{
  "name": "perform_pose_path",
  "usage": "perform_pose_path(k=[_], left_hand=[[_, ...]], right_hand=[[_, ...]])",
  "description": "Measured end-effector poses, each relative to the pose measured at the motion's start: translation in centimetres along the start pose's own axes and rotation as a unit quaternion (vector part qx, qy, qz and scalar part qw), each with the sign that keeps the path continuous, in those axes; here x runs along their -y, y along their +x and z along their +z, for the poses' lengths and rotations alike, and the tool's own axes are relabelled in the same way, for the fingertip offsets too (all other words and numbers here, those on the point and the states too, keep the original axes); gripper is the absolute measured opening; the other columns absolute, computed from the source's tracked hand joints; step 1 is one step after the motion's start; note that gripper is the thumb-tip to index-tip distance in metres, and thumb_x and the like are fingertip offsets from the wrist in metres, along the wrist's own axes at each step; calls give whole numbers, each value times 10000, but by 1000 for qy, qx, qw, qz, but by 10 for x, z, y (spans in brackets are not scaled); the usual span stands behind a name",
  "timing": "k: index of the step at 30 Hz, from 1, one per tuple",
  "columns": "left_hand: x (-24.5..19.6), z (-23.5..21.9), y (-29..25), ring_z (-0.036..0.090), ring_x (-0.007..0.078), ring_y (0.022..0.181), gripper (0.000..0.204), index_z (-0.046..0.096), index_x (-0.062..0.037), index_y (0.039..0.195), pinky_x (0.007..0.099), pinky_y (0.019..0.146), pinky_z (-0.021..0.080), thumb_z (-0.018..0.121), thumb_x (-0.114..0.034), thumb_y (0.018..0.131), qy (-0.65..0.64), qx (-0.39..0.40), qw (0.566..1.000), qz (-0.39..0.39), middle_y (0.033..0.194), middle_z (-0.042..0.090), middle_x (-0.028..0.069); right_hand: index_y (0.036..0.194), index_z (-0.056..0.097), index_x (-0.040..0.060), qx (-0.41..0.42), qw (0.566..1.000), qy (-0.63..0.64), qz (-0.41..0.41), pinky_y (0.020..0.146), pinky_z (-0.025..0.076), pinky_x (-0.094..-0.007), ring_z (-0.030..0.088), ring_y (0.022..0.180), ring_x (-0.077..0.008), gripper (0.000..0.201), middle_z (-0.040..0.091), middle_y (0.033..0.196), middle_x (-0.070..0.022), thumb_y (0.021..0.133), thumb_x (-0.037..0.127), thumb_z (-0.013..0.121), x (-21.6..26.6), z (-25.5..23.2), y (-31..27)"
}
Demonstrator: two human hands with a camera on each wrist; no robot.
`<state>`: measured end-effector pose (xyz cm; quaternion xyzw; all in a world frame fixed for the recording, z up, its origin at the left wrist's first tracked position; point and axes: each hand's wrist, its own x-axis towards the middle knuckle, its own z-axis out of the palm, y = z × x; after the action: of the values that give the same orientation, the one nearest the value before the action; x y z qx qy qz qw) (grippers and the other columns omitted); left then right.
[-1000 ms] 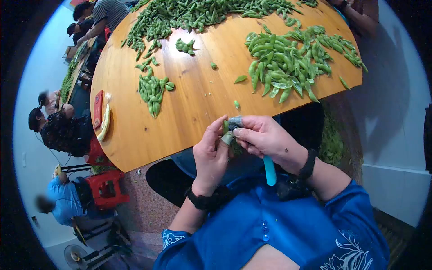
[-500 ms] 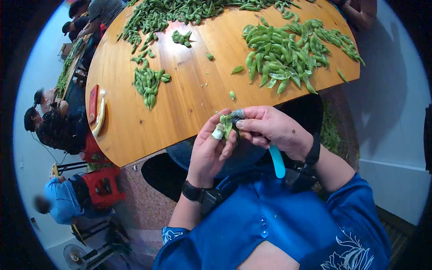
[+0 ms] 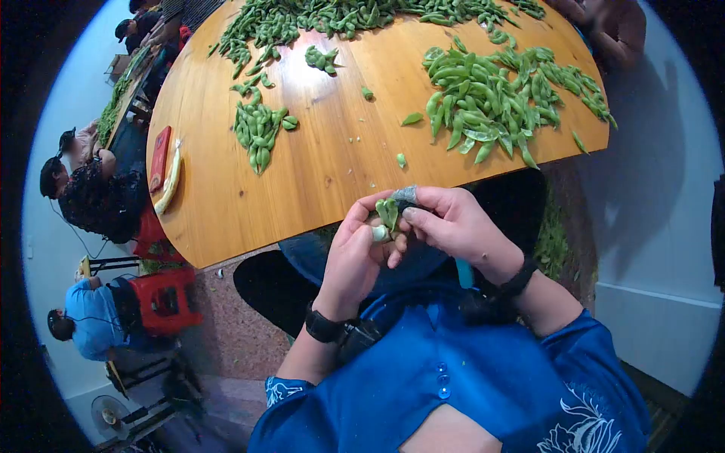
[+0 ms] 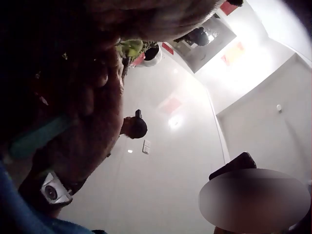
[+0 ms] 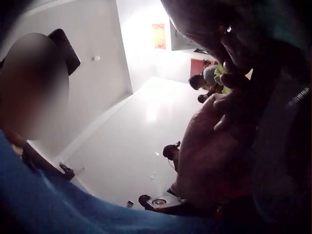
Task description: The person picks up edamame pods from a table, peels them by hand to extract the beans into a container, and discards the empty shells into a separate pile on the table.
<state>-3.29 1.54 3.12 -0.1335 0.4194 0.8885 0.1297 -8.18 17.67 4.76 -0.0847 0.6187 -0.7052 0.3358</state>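
Note:
In the head view, my left hand (image 3: pixel 356 255) pinches a green soybean pod (image 3: pixel 388 213) between its fingers and thumb, and the thumb wears a pale wrap. The pod's two halves stand spread apart. Close against it, my right hand (image 3: pixel 461 230) has curled fingers, a grey wrap on one fingertip, and the thumb beside the pod. A tool's turquoise handle (image 3: pixel 464 273) sticks out below the right palm, its working end hidden in that hand. The left wrist view also shows the handle (image 4: pixel 39 139) in shadow.
On the wooden table (image 3: pixel 317 200) lie a heap of pods (image 3: pixel 491 98) at right, a small pile (image 3: pixel 260 136) at left and a large heap (image 3: pixel 332 16) at the far side. A red box (image 3: pixel 159 158) lies near the left edge. Under my hands is a blue basin (image 3: pixel 302 260).
The pod has gone from mostly hidden between the hands to spread open in the left fingers. The right thumb has drawn slightly away from it, and less of the turquoise handle shows.

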Motion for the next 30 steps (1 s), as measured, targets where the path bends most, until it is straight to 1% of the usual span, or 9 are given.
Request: perform_pose_path(k=[2,4,7,9,12,16,19,25,30], left_hand=[[2,3,-5,560,123,616,326,430,-14,1255,205,483,431,354,-48,940,0,-16,1000,6,867,604,102],[7,-2,-7,547,87,599,318,427,-28,1278,189,464,416,449,-118,973,196,-5,974,112,829,595,66],[16,-10,-6,529,58,562,341,437,-43,1280,177,446,406,504,-173,972,229,-13,960,161,801,593,37],[19,-8,-7,521,55,525,263,466,-35,1222,178,442,407,456,-154,988,226,-29,957,180,784,596,28],[13,-7,-7,550,68,549,188,478,-19,1058,176,447,406,400,-182,1007,168,-136,946,243,864,631,92],[-7,-19,0,536,82,538,193,525,-40,1053,186,445,394,435,-202,999,99,-98,960,243,908,655,116],[-9,-15,7,526,68,562,197,552,-44,1033,188,485,402,472,-218,988,160,-140,939,271,836,641,70],[-4,-8,8,480,31,579,176,571,-33,1027,172,521,378,490,-183,982,164,-105,952,236,666,527,-21],[-5,-4,5,502,47,640,209,563,-22,1102,191,559,423,493,-172,975,184,-64,957,215,757,550,-7]], right_hand=[[1096,622,-6,-18,984,-142,-104,636,492,-259,598,700,-81,239,668,798,-57,885,46,523,-6,-1,1],[1079,620,-11,-14,982,-153,-112,643,497,-267,606,702,-91,225,671,803,-72,883,47,526,-6,4,-1],[1047,628,-7,-13,978,-157,-136,600,479,-252,590,669,-76,195,653,762,-53,893,62,530,-9,9,-1],[1061,630,25,2,1000,18,21,497,416,-196,529,572,-33,193,605,705,-1,915,102,530,-2,10,-4],[1100,618,55,-41,991,121,30,421,337,-152,451,495,2,209,556,677,45,935,145,524,5,6,-5],[1100,616,35,-51,995,83,-10,450,371,-155,469,527,-1,215,578,721,48,932,145,540,8,-8,-2],[1032,634,-13,-91,990,-71,-77,665,444,-193,519,755,-24,175,606,818,51,897,93,602,8,10,0],[882,618,4,-125,967,-186,-124,596,451,-231,531,675,-42,133,603,737,-17,855,130,650,1,15,9],[874,610,11,-122,955,-217,-160,577,432,-213,511,663,-27,105,587,730,9,849,106,647,-6,10,11]])
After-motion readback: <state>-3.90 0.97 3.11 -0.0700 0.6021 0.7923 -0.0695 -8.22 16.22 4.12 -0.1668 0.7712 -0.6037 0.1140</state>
